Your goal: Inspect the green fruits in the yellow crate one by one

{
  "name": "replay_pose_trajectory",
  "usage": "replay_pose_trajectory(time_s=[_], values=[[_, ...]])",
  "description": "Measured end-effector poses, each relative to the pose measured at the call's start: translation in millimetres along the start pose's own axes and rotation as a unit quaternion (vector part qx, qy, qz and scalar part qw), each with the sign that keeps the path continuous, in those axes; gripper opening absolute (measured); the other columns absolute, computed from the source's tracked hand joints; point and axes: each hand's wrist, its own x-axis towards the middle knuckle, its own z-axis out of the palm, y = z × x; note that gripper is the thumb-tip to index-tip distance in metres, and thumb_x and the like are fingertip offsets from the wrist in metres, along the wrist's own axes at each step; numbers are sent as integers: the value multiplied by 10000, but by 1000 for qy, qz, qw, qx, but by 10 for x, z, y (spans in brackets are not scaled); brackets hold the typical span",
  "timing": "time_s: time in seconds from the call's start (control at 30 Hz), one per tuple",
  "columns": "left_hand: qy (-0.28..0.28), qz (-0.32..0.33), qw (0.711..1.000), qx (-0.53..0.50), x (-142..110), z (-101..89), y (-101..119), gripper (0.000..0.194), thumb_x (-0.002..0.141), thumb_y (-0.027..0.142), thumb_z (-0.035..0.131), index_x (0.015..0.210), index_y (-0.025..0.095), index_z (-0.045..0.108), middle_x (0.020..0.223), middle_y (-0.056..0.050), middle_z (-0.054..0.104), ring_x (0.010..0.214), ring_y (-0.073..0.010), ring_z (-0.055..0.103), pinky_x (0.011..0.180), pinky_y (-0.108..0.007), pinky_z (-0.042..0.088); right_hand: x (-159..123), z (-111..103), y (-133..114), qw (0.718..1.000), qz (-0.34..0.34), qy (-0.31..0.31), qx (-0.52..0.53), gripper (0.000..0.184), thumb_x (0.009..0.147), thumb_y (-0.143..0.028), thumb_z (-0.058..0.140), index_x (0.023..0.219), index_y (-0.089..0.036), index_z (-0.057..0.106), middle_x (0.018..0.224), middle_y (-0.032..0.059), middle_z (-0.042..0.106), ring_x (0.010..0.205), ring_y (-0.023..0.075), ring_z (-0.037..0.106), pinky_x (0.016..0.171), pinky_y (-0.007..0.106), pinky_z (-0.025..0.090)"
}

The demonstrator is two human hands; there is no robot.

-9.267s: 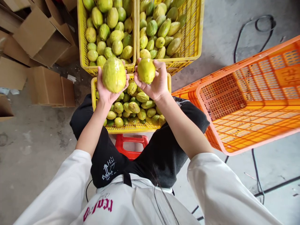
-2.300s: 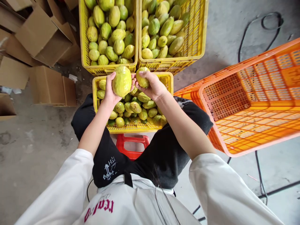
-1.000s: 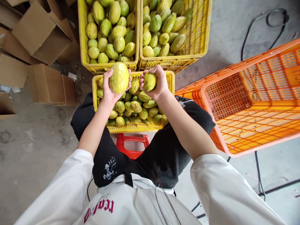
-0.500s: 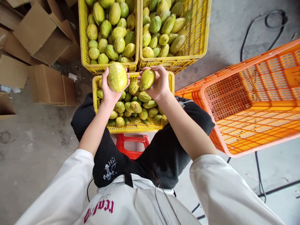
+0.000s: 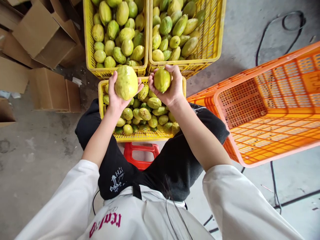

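Note:
A large, pale yellow-green papaya [image 5: 126, 82] rests in my left hand [image 5: 117, 101], its thumb on one side and fingers curled behind. My right hand [image 5: 175, 88] grips a smaller, greener papaya [image 5: 162, 80], whose pointed end is turned down toward me. Both fruits are held side by side, apart from each other, above the near yellow crate [image 5: 142, 137]. Inside that crate lie several smaller green and yellow papayas [image 5: 145, 114], partly hidden by my hands and forearms.
Two more yellow crates [image 5: 86, 43] of papayas stand beyond the near one. An orange crate [image 5: 250, 160] lies tilted at the right. Cardboard boxes [image 5: 47, 88] pile up at the left. A red stool [image 5: 140, 165] sits between my legs, and black cables [image 5: 273, 180] cross the floor.
The smaller papaya has turned in my right hand and shifted slightly right. My left-hand fingers have stretched a little to the right around the larger papaya.

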Motion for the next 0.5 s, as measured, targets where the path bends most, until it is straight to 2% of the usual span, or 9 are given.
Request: replay_pose_trajectory(time_s=[0.07, 0.17, 0.23, 0.37, 0.5], values=[[4, -17, 1000, 10, -8, 0, -7, 541, 987, 658, 310, 1408, 392, 523, 1102, 31, 785, 1489, -257, 414, 1161, -477, 454, -8, 1, 3, 1000, 26, 14, 6, 279, 932, -465, 493, 780, -262, 607, 815, -2, 733, 953, 156, 731, 804, 244, 620], [-2, -31, 999, 21, 9, -16, -23, 469, 994, 613, 304, 1345, 422, 551, 1038, 45, 786, 1470, -222, 422, 1151, -430, 459, -40, 23, 19, 997, 81, 13, 1, 223, 930, -417, 546, 788, -254, 598, 755, 0, 681, 764, 136, 692, 680, 211, 618], [-16, -22, 999, 16, 27, -28, -27, 439, 1001, 571, 313, 1291, 388, 587, 1008, 25, 782, 1437, -217, 459, 1124, -400, 477, -62, 41, 33, 995, 94, 12, -3, 190, 927, -395, 581, 798, -256, 587, 728, 0, 642, 675, 131, 639, 609, 208, 608], [-43, -7, 999, 8, 55, -35, -20, 448, 1016, 510, 317, 1224, 251, 617, 970, -42, 763, 1342, -234, 560, 1036, -383, 538, -71, 49, 56, 996, 85, 32, -26, 201, 885, -420, 679, 828, -265, 563, 755, 3, 627, 730, 164, 641, 643, 266, 630], [-15, -10, 999, 29, 93, -55, -44, 454, 997, 532, 338, 1297, 297, 585, 981, -37, 776, 1379, -260, 524, 1090, -460, 509, -52, 38, 68, 994, 98, 36, -37, 235, 881, -449, 684, 834, -261, 552, 752, -3, 620, 791, 176, 660, 709, 284, 630]])
